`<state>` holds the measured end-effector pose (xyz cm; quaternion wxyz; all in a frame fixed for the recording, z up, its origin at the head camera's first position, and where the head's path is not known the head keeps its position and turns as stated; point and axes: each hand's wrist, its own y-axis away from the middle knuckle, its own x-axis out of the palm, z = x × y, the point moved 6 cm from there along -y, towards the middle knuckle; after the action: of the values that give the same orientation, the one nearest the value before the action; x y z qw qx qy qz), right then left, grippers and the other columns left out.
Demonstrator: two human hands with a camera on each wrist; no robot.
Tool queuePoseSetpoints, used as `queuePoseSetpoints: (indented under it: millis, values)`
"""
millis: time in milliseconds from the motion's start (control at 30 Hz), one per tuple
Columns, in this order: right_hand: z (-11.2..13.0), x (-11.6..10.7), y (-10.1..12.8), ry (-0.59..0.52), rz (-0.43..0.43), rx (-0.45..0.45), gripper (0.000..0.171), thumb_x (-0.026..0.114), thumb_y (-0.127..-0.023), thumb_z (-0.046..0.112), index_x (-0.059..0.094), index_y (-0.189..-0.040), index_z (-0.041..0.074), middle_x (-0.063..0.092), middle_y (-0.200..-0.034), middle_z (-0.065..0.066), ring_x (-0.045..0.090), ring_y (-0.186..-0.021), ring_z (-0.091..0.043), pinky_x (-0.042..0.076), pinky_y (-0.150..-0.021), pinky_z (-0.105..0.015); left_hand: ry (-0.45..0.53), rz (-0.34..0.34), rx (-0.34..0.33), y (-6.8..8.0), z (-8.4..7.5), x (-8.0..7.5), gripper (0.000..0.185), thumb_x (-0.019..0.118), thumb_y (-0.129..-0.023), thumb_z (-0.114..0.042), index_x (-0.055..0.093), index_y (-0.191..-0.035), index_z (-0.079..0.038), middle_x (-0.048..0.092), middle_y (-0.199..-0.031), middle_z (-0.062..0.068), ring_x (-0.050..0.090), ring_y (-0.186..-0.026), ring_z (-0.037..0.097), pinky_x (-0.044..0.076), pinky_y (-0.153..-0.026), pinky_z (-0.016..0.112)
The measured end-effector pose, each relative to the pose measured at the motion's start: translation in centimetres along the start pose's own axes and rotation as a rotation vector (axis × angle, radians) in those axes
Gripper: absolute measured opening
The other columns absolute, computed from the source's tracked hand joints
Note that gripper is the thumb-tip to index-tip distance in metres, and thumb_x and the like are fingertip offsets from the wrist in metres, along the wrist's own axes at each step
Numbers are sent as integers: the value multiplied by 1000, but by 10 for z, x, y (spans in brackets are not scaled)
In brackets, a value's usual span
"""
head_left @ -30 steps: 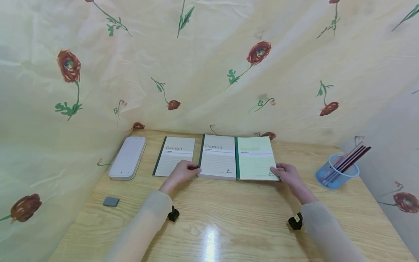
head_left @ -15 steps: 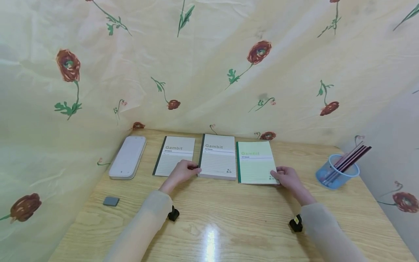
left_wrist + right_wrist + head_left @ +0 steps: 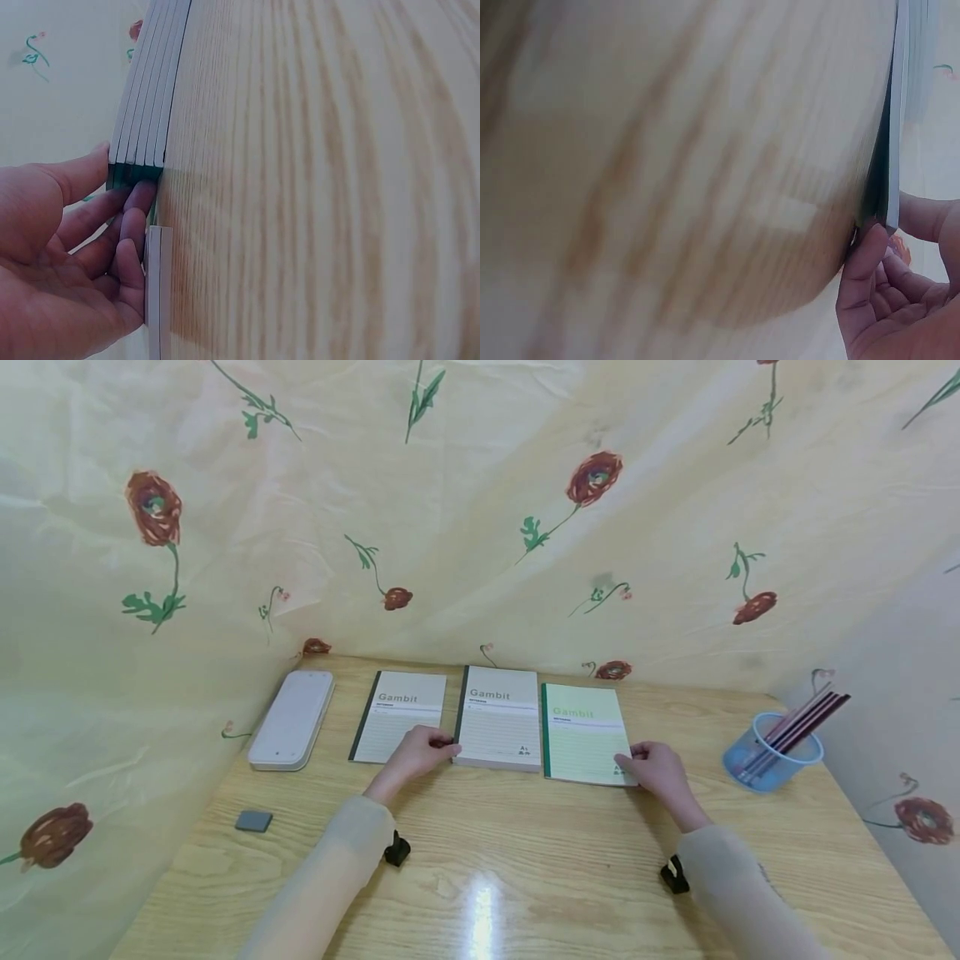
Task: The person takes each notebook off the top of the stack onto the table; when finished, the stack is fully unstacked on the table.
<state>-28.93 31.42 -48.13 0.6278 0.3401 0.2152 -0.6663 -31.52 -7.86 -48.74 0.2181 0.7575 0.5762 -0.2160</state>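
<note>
Left hand (image 3: pixel 415 755) stretched forward over the desk (image 3: pixel 525 868), fingers (image 3: pixel 127 225) curled against the near left corner of the middle stack of notebooks (image 3: pixel 498 729), thumb on top, gripping it. Right hand (image 3: pixel 651 767) reaching in from the right, fingers curled under and thumb over the near right corner of the green notebook (image 3: pixel 583 733), pinching it. Green notebook lying flat just beside the stack, slightly apart, with a thin grey notebook (image 3: pixel 399 715) left of it.

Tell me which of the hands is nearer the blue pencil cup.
Right. The right hand pinches the green notebook, just left of the blue pencil cup; the left hand is far across.
</note>
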Motion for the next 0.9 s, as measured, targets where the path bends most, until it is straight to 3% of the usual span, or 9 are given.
queuePoseSetpoints:
  millis: [600,900]
  values:
    - [2,-2,3,50,-19,-11,45,66,-95,25,59,-116,-14,63,-98,-22,58,-74,-23,49,-59,-31,5,-3,3,0,0,0,29,71,-94,-23,73,-111,0,72,-102,8,64,-94,22,52,-86,40]
    - [26,-5,-4,113,-39,-62,42,63,-97,28,62,-113,-11,63,-99,-22,56,-85,-30,45,-70,-37,5,-1,-8,1,-1,0,30,70,-95,-24,73,-113,-1,72,-104,8,65,-97,23,52,-88,41]
